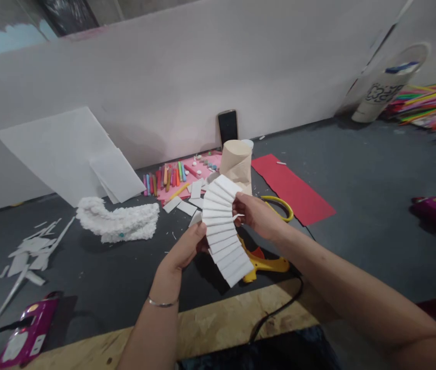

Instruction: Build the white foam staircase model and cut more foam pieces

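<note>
A curved, fan-like piece made of several overlapping white rectangles (221, 221) is held up over the dark table. My left hand (187, 245) grips its left edge, thumb on top and the other fingers hidden beneath. At the upper right edge, my right hand (254, 213) is closed on the same piece; a small white sliver shows by its fingertips. Behind and below lies a yellow glue gun (267, 264) with a black cord. Loose white rectangles (187, 207) lie just beyond the left hand, and a yellow-handled tool (282, 208), partly hidden, lies beyond the right wrist.
White fluffy material (119, 221) and white paper scraps (35, 252) lie left. Colored sticks (166, 177) rest on pink paper. A beige roll (237, 164), a phone (228, 126) and red sheet (292, 190) are beyond. Purple devices (29, 329) sit at both sides.
</note>
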A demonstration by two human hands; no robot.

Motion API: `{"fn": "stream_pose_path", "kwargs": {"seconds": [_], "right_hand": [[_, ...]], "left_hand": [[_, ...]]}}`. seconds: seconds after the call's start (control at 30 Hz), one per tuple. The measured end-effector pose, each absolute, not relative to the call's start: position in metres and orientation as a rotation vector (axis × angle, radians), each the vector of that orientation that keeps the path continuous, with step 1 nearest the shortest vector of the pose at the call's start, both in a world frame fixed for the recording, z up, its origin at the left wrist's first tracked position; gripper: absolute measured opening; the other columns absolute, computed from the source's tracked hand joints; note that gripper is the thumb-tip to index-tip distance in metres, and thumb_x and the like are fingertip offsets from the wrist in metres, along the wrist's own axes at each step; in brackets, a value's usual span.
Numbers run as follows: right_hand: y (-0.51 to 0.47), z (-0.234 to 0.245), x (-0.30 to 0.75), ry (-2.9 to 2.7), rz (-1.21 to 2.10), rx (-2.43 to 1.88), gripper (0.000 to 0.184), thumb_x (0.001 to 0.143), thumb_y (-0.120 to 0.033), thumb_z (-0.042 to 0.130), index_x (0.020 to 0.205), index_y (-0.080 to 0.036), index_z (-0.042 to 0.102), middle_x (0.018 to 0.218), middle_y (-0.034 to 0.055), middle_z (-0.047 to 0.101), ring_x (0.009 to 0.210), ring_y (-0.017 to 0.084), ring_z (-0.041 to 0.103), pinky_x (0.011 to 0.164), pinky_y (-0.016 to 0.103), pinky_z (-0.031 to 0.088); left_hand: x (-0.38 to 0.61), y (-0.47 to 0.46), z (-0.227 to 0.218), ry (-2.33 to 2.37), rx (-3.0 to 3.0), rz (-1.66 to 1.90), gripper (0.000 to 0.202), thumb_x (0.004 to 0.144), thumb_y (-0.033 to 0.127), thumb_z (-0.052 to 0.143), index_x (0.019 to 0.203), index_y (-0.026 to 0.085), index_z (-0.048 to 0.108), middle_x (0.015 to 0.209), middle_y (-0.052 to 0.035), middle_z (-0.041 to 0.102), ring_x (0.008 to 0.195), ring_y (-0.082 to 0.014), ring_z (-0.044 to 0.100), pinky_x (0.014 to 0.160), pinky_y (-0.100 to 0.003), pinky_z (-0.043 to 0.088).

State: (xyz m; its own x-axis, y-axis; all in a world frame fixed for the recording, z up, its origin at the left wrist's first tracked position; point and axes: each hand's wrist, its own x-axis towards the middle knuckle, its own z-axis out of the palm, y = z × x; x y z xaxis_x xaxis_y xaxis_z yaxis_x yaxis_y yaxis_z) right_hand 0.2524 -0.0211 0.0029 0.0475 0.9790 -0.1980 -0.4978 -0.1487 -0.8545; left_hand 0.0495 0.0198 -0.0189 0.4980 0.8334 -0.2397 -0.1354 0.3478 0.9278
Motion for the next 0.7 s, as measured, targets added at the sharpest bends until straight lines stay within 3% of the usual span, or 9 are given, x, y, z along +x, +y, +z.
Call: {"fn": "stream_pose_path", "kwargs": {"seconds": [0.17,0.33,0.47,0.57,0.7], "right_hand": [[-0.03,0.004,0.234,-0.828,1.559,-1.029,0.035,0.083,-0.052,0.062,0.074,-0.019,0.06,0.07,0.0005,0.057,0.062,0.013,0.054,0.057,0.027,0.046],[-0.03,-0.004,0.24,-1.157,1.491,-1.18,0.035,0.087,-0.052,0.058,0.092,-0.018,0.068,0.09,0.0069,0.069,0.077,0.018,0.063,0.07,0.032,0.053],[-0.03,-0.006,0.268,-1.475,1.123,-1.443,0.034,0.089,-0.046,0.057,0.112,-0.025,0.068,0.096,0.0045,0.072,0.077,0.02,0.065,0.07,0.034,0.052],[-0.031,-0.005,0.285,-1.644,0.782,-1.617,0.028,0.091,-0.041,0.055,0.112,-0.026,0.067,0.099,0.0041,0.073,0.082,0.022,0.066,0.072,0.035,0.05],[-0.032,-0.009,0.286,-1.973,0.379,-1.795,0.025,0.091,-0.033,0.054,0.109,-0.021,0.066,0.11,0.0112,0.07,0.095,0.027,0.066,0.078,0.038,0.049]], "left_hand": [[0.053,0.026,-0.015,0.786,0.988,0.707,0.052,0.071,0.056,0.075,0.1,0.013,0.073,0.092,-0.0145,0.074,0.092,-0.0309,0.069,0.082,-0.04,0.053],[0.047,0.036,-0.011,0.83,0.881,0.761,0.04,0.069,0.038,0.082,0.096,0.012,0.07,0.085,-0.0104,0.075,0.074,-0.0219,0.069,0.071,-0.032,0.053],[0.024,0.045,-0.01,0.925,0.813,0.83,0.032,0.067,0.029,0.082,0.091,0.012,0.07,0.084,-0.0082,0.074,0.07,-0.0178,0.067,0.066,-0.026,0.052],[0.003,0.051,-0.011,0.971,0.779,0.839,0.025,0.068,0.027,0.079,0.087,0.013,0.07,0.078,-0.0054,0.073,0.067,-0.0171,0.066,0.061,-0.025,0.052],[-0.012,0.052,-0.012,1.018,0.764,0.842,0.025,0.07,0.029,0.076,0.089,0.015,0.07,0.074,-0.0028,0.071,0.061,-0.0157,0.064,0.056,-0.024,0.049]]}}
